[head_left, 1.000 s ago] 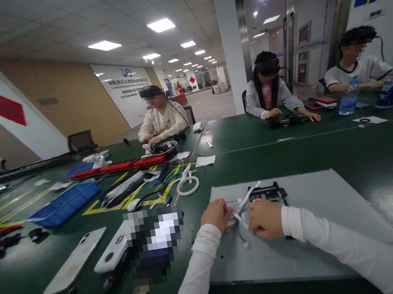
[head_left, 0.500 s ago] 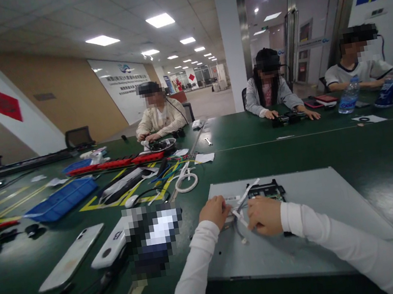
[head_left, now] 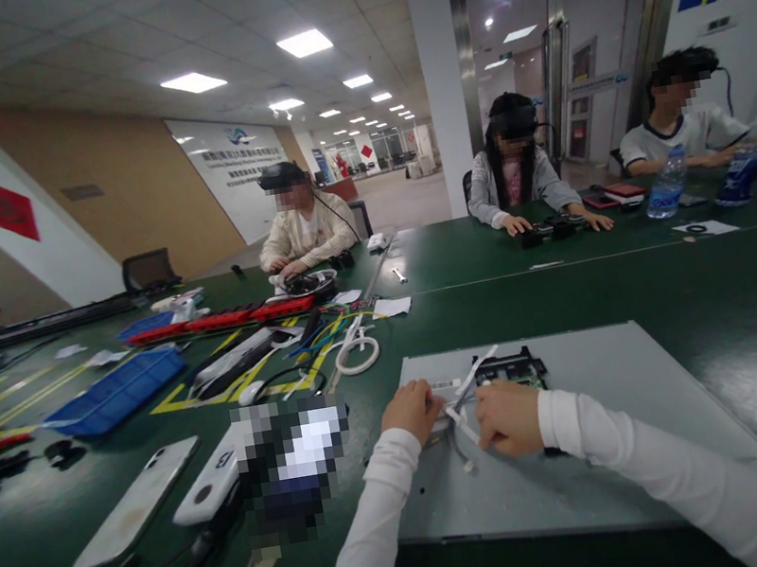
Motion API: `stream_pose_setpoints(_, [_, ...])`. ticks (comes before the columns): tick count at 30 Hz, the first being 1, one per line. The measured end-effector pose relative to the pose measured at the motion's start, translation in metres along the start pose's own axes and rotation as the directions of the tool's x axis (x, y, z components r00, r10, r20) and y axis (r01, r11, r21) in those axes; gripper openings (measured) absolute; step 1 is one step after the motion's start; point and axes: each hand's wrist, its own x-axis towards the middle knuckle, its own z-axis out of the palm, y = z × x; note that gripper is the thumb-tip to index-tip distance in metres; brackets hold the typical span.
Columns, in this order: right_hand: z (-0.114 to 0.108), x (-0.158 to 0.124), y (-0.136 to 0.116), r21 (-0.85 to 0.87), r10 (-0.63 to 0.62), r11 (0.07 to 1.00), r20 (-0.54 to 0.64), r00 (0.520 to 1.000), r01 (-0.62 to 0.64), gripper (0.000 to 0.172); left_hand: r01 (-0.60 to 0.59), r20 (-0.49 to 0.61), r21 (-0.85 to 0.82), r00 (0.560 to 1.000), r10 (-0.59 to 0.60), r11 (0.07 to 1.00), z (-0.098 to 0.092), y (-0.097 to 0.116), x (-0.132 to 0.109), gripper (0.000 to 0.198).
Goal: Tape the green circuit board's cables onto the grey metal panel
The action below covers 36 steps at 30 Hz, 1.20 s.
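A flat grey metal panel (head_left: 595, 470) lies on the table under both my hands. My left hand (head_left: 410, 413) is closed in a pinch where thin cables and a white strip meet; I cannot make out exactly what its fingertips hold. Across from it, my right hand (head_left: 511, 416) pinches the lower end of the white strip (head_left: 467, 386), whose other end sticks up loose. A thin grey cable with a small white connector (head_left: 469, 467) hangs between the hands onto the panel. Behind my right hand sits a black-framed circuit board (head_left: 517, 365), partly hidden.
To the left lie a white phone (head_left: 137, 504), a white device (head_left: 214, 472), a lit screen (head_left: 309, 453) and black cables. Farther off are a blue tray (head_left: 115, 392), a coiled white cable (head_left: 357, 354) and a wrench (head_left: 399, 274). Several people sit around the table; bottles (head_left: 666, 185) stand at right.
The view has shifted very slightly. Both hands keep nearly the same place and grip, and the white strip has barely moved.
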Motion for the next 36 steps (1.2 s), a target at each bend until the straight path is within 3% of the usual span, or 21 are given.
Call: stream_pose_setpoints(36, [-0.0009,-0.0011,0.0005,0.027,0.025,0.999,0.008,1.000,-0.025,0.027,0.019,0.039,0.001,0.999,-0.019,1.000,-0.0072,0.0065,-0.0009,0.013])
